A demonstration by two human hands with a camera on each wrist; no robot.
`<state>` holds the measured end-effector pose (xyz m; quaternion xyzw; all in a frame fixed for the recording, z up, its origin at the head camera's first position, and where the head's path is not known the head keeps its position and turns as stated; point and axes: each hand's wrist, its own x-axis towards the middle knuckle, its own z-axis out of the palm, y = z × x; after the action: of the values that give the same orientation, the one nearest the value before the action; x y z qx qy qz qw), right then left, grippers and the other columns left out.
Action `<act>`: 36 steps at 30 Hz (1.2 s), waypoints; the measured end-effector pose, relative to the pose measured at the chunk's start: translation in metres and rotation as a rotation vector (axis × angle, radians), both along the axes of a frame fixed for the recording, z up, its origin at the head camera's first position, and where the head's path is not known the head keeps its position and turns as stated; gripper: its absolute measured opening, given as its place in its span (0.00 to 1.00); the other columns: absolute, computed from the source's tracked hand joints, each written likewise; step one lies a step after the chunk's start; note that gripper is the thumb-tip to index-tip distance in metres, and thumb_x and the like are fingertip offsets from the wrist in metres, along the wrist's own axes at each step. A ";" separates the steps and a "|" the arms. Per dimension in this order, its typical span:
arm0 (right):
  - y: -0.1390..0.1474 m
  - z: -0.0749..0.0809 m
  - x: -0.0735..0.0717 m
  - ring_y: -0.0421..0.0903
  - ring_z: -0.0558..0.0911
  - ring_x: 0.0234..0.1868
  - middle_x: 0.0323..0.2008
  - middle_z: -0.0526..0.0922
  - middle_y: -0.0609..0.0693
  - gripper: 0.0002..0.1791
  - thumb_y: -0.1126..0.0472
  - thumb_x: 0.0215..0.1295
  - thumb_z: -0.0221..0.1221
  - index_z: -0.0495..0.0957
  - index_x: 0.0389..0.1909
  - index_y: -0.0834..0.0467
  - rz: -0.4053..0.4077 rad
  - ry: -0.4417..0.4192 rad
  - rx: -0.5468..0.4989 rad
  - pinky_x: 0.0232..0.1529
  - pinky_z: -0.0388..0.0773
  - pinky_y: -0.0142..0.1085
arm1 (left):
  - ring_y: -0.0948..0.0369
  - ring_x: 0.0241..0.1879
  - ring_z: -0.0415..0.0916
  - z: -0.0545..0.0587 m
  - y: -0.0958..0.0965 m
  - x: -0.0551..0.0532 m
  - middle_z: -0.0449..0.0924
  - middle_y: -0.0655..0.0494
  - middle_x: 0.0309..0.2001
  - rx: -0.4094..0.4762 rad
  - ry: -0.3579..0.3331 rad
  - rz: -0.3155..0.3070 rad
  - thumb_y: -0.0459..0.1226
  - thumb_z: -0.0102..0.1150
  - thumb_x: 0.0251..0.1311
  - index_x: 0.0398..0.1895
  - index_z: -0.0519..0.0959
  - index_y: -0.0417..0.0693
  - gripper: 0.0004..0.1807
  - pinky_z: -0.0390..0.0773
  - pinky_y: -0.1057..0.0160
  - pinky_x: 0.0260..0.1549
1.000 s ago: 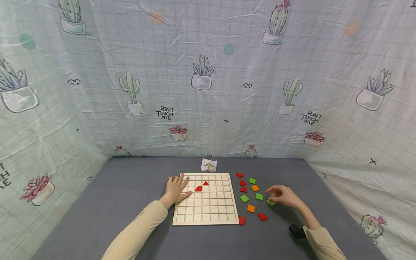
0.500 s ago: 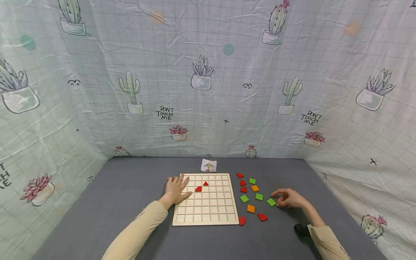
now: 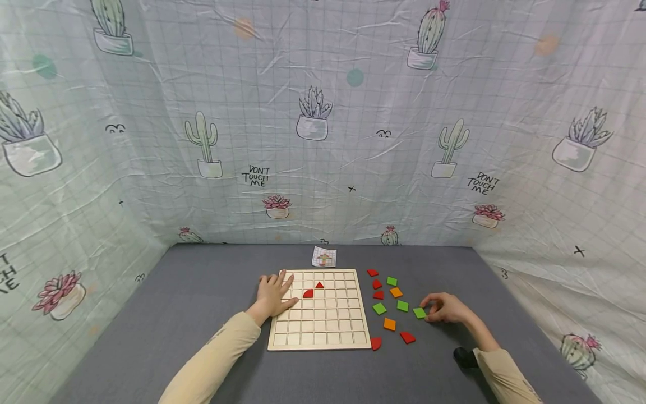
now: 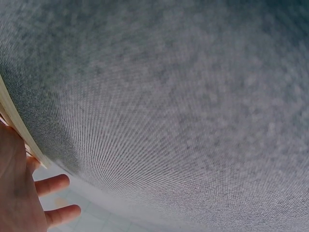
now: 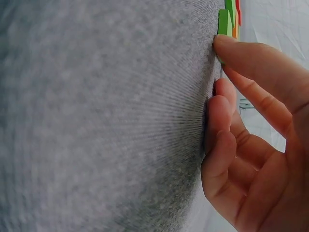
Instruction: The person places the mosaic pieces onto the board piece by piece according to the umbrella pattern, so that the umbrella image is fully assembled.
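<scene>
My left hand [image 3: 271, 294] lies with spread fingers on the left edge of a wooden grid board [image 3: 323, 331]. In the left wrist view, part of that hand [image 4: 19, 183] shows beside the board's pale edge [image 4: 19, 125]. On the grid sit a red quarter-circle tile [image 3: 308, 293] and a red triangle tile [image 3: 319, 285]. To the right of the board, my right hand [image 3: 446, 308] pinches the right side of a green square tile [image 3: 420, 313] low at the tabletop. In the right wrist view, the thumb tip meets the green tile [image 5: 224, 23], while the other fingers curl below.
Between board and right hand lie several loose tiles, among them a green square [image 3: 402, 306], an orange square [image 3: 390, 324] and a red piece [image 3: 407, 337]. A small printed pattern card [image 3: 324, 256] lies behind the board. A cactus-print cloth [image 3: 323, 185] hangs around the grey table [image 3: 212, 280].
My right hand drew back to the right off the green square, uncovering it, then came slightly left to its edge. That tile has shifted a little left. The left hand stays put.
</scene>
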<state>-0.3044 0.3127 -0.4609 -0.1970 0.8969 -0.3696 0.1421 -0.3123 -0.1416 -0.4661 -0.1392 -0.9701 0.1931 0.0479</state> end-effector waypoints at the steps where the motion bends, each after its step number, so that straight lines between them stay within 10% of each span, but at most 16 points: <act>1: 0.000 0.000 0.000 0.34 0.66 0.15 0.22 0.78 0.53 0.17 0.63 0.51 0.62 0.75 0.41 0.66 0.000 0.000 -0.001 0.17 0.63 0.29 | 0.55 0.55 0.64 0.000 0.000 0.000 0.57 0.55 0.67 0.001 0.001 -0.001 0.66 0.32 0.57 0.67 0.56 0.61 0.37 0.63 0.50 0.44; 16: 0.007 -0.004 -0.003 0.33 0.68 0.16 0.20 0.78 0.45 0.15 0.56 0.53 0.62 0.75 0.38 0.61 0.120 0.074 -0.089 0.16 0.64 0.32 | 0.55 0.55 0.64 -0.002 -0.002 -0.003 0.57 0.55 0.67 -0.026 0.009 -0.004 0.67 0.30 0.56 0.67 0.55 0.61 0.38 0.63 0.50 0.42; 36: -0.032 0.010 -0.001 0.47 0.78 0.23 0.28 0.82 0.60 0.16 0.63 0.54 0.60 0.73 0.43 0.66 0.031 0.016 -0.052 0.23 0.72 0.36 | 0.56 0.54 0.64 -0.001 -0.002 -0.001 0.58 0.56 0.66 -0.034 0.026 -0.009 0.67 0.30 0.56 0.67 0.55 0.62 0.38 0.63 0.51 0.42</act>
<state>-0.3059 0.2809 -0.4513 -0.2174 0.8850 -0.3889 0.1355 -0.3136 -0.1435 -0.4674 -0.1421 -0.9652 0.2113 0.0589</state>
